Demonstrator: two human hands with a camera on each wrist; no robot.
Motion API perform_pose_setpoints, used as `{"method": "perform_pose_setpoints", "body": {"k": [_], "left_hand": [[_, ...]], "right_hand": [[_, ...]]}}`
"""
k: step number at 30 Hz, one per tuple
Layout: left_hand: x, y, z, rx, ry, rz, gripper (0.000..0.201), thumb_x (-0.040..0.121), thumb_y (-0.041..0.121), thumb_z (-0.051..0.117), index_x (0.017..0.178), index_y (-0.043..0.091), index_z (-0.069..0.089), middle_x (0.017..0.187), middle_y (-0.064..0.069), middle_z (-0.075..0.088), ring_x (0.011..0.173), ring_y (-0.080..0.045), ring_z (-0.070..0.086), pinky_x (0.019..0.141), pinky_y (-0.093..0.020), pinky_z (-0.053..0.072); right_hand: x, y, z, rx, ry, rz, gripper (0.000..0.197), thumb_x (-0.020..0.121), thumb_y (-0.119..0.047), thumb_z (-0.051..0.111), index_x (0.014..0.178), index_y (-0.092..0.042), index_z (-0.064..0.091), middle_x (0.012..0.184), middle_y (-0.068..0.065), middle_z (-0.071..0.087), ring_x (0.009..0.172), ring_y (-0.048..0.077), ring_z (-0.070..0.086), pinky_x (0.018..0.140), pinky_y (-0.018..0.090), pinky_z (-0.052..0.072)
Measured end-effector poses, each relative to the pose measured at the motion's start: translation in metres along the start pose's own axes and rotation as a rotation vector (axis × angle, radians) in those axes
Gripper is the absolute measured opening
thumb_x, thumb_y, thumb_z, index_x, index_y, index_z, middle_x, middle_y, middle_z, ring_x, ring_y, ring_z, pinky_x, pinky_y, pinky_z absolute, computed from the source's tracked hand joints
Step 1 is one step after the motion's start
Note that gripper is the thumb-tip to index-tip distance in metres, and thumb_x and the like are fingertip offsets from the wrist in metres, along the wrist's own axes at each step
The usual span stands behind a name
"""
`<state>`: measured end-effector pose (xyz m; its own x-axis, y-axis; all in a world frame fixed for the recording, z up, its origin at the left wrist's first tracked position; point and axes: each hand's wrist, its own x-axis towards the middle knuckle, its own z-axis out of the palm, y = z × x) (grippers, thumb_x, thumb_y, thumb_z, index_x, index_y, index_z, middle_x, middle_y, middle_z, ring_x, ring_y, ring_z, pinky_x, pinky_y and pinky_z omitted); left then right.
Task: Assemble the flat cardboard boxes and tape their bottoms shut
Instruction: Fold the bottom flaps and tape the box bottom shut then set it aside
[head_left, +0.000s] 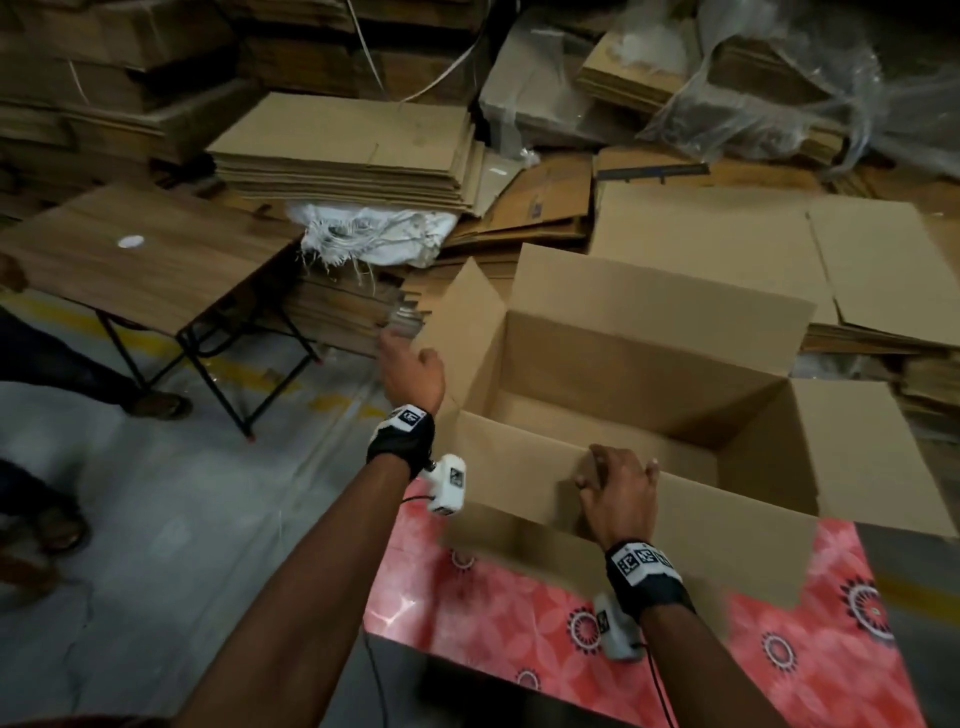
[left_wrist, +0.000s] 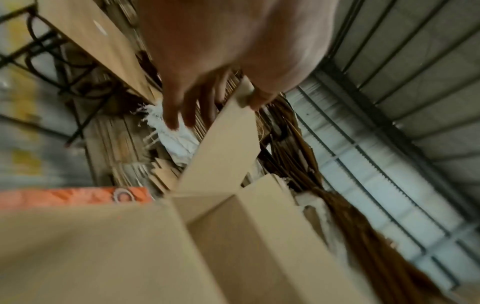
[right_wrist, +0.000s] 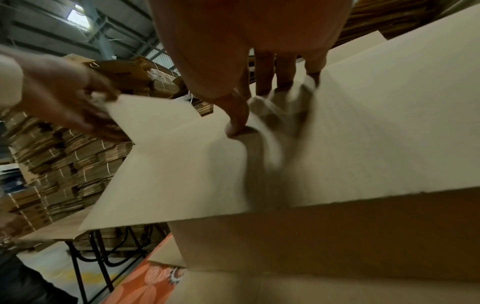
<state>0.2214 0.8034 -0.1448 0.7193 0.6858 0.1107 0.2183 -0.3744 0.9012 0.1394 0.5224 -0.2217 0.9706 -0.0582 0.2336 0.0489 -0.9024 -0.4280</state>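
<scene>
An open brown cardboard box (head_left: 649, 364) stands on a table with a red flowered cloth (head_left: 493, 613), its four top flaps spread. My left hand (head_left: 410, 364) reaches to the upright left flap (head_left: 467, 332). In the left wrist view my left hand (left_wrist: 207, 98) pinches that flap (left_wrist: 223, 154) at its top corner, thumb on one face and fingers on the other. My right hand (head_left: 618, 493) rests on the near flap (head_left: 701, 545) at its fold, fingers hooked over the box edge. Close up, the right hand's (right_wrist: 259, 92) thumb presses on the near flap (right_wrist: 207, 174).
A wooden folding table (head_left: 145, 260) stands at the left, with another person's feet (head_left: 156, 405) beside it. Stacks of flat cardboard (head_left: 353, 150) and a white sack (head_left: 374, 234) lie behind the box. More flat boxes (head_left: 779, 249) lie at the right, under plastic wrap (head_left: 779, 78).
</scene>
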Motion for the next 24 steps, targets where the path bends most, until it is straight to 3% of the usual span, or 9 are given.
{"method": "perform_pose_setpoints", "body": {"k": [2,4,7,9,13,18,20,22,24], "left_hand": [[-0.008,-0.021,-0.004,0.303,0.03,0.207,0.041,0.079,0.008,0.064,0.12,0.008,0.055,0.129,-0.026,0.048,0.116,-0.043,0.048,0.094,-0.049,0.043],[-0.015,-0.045,0.002,0.474,-0.04,0.335,0.034,0.08,0.015,0.064,0.113,0.012,0.06,0.138,-0.027,0.04,0.125,-0.048,0.041,0.102,-0.056,0.04],[-0.019,-0.065,0.009,0.522,-0.233,0.204,0.031,0.091,0.036,0.061,0.115,0.016,0.065,0.155,-0.025,0.027,0.148,-0.046,0.016,0.118,-0.062,0.019],[-0.022,-0.072,0.012,0.534,-0.365,0.138,0.037,0.099,0.048,0.051,0.117,0.019,0.067,0.161,-0.021,0.025,0.154,-0.041,0.003,0.12,-0.062,0.007],[-0.025,-0.072,0.012,0.467,-0.525,0.059,0.048,0.104,0.055,0.038,0.132,0.026,0.064,0.144,-0.017,0.056,0.143,-0.042,0.031,0.118,-0.06,0.022],[-0.026,-0.069,0.008,0.556,-0.6,0.034,0.054,0.104,0.059,0.033,0.144,0.029,0.051,0.151,-0.015,0.049,0.143,-0.046,0.03,0.116,-0.064,0.021],[-0.041,-0.063,0.005,0.631,-0.528,0.15,0.056,0.102,0.054,0.041,0.147,0.022,0.044,0.154,-0.018,0.038,0.146,-0.046,0.023,0.117,-0.066,0.021],[-0.063,-0.056,0.006,0.637,-0.453,0.38,0.058,0.098,0.048,0.05,0.147,0.018,0.044,0.157,-0.019,0.034,0.149,-0.044,0.017,0.118,-0.065,0.019],[-0.084,-0.046,0.007,0.548,-0.569,0.569,0.066,0.092,0.049,0.056,0.15,0.021,0.041,0.163,-0.014,0.029,0.155,-0.035,0.011,0.121,-0.063,0.013]], "right_hand": [[0.001,0.002,0.002,-0.007,0.003,-0.003,0.047,0.075,-0.018,0.084,0.12,-0.015,0.071,0.112,0.01,0.069,0.108,0.031,0.065,0.12,0.056,0.025],[0.002,0.004,0.004,0.002,0.0,-0.002,0.047,0.075,-0.018,0.084,0.12,-0.015,0.07,0.114,0.009,0.069,0.11,0.03,0.064,0.12,0.056,0.023],[0.002,0.006,0.007,0.0,0.0,-0.008,0.047,0.076,-0.018,0.084,0.121,-0.015,0.07,0.115,0.008,0.069,0.112,0.03,0.063,0.121,0.055,0.023],[0.003,0.007,0.008,-0.005,0.008,-0.012,0.047,0.075,-0.017,0.085,0.12,-0.015,0.07,0.113,0.009,0.069,0.111,0.031,0.063,0.12,0.056,0.024],[0.005,0.007,0.011,-0.006,0.027,-0.002,0.046,0.075,-0.017,0.085,0.119,-0.016,0.071,0.114,0.008,0.07,0.11,0.03,0.064,0.121,0.055,0.023],[0.007,0.006,0.01,-0.029,0.025,-0.015,0.044,0.076,-0.016,0.084,0.117,-0.016,0.071,0.115,0.007,0.07,0.112,0.03,0.063,0.119,0.059,0.025],[0.01,0.004,0.008,-0.07,-0.007,-0.03,0.043,0.078,-0.017,0.082,0.119,-0.017,0.069,0.122,0.004,0.069,0.12,0.03,0.059,0.118,0.061,0.026],[0.011,0.003,0.003,-0.107,-0.072,-0.04,0.046,0.085,-0.022,0.076,0.129,-0.02,0.064,0.137,0.002,0.063,0.136,0.028,0.048,0.119,0.061,0.022],[0.008,0.006,-0.005,-0.086,-0.18,-0.05,0.062,0.09,-0.035,0.069,0.147,-0.019,0.051,0.159,0.002,0.044,0.151,0.026,0.03,0.124,0.059,0.012]]}}
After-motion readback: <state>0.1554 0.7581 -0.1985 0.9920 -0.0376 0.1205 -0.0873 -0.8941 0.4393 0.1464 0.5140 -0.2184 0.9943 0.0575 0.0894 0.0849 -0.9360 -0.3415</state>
